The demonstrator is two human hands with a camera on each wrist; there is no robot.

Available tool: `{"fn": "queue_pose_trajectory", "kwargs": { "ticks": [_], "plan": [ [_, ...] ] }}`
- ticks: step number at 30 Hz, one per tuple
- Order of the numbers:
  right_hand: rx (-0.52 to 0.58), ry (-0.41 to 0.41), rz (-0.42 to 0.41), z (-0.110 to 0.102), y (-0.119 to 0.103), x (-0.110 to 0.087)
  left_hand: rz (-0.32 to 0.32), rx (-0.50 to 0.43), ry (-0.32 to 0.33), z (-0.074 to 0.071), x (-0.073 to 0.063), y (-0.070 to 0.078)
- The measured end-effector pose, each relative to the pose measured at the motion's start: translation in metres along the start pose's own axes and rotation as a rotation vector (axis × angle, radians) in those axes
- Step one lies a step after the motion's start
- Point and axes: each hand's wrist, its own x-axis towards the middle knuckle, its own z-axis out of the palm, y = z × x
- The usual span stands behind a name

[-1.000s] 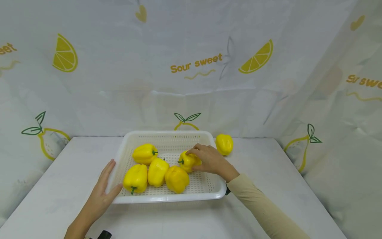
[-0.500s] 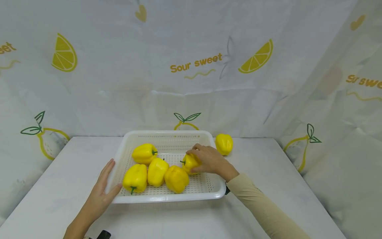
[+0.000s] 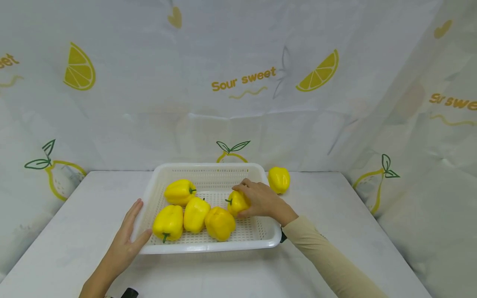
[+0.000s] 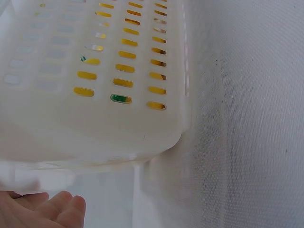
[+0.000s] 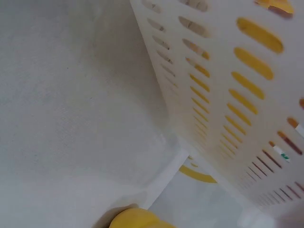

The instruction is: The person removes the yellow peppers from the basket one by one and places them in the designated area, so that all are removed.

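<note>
A white perforated plastic basket (image 3: 208, 248) stands on the table, with several yellow bell peppers inside. My right hand (image 3: 263, 200) reaches over its right side and grips a yellow bell pepper (image 3: 237, 203), whose green stem points left. Just left of that one lies a rounder yellow pepper (image 3: 220, 224). At the basket's left rim, my left hand (image 3: 123, 244) rests with its fingers straight and thumb spread. Fingers of the left hand (image 4: 52, 211) show under the rim in the left wrist view. The right wrist view shows the basket's slotted wall (image 5: 190, 128); the right hand is hidden there.
One more yellow bell pepper (image 3: 279, 180) lies outside the basket, by its back right corner. The white table (image 3: 208, 277) ends at the back against a white curtain (image 3: 141, 103) printed with lemons. A black object (image 3: 130, 293) shows by the left wrist.
The right hand's pepper has shifted slightly right and toward the front of the basket, turning a little. The left hand and the basket have stayed in place.
</note>
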Motion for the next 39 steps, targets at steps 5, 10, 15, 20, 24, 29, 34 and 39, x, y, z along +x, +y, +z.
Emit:
{"fn": "queue_pose_trajectory", "kwargs": {
  "ticks": [5,10,15,20,24,29,34,39],
  "plan": [
    [0.042,0.041,-0.004,0.0018,0.0015,-0.0014,-0.005,0.005,-0.001,0.0003,-0.0006,-0.0009],
    [0.12,0.075,-0.008,0.0013,0.0017,-0.0031,-0.002,0.008,0.002,0.0,-0.0009,-0.0011],
    [0.168,0.078,0.014,0.001,0.0015,-0.0038,-0.004,0.005,0.0,-0.0005,-0.0014,-0.0014],
    [0.223,0.103,0.017,0.0007,0.0012,-0.0048,-0.008,-0.01,-0.005,-0.0005,-0.002,-0.002],
    [0.268,0.134,0.024,0.0001,0.0017,-0.0059,-0.005,-0.009,-0.003,-0.0001,-0.0017,-0.0023],
    [0.328,0.19,0.019,-0.002,0.0024,-0.0072,0.007,0.004,0.004,0.0004,-0.0011,-0.0027],
    [0.381,0.242,0.007,-0.0015,0.0045,-0.0074,0.009,-0.004,0.008,0.0001,-0.0014,-0.0023],
    [0.452,0.303,-0.019,-0.0016,0.0065,-0.0082,0.025,-0.002,0.013,0.0002,-0.0021,-0.0026]
  ]
}}
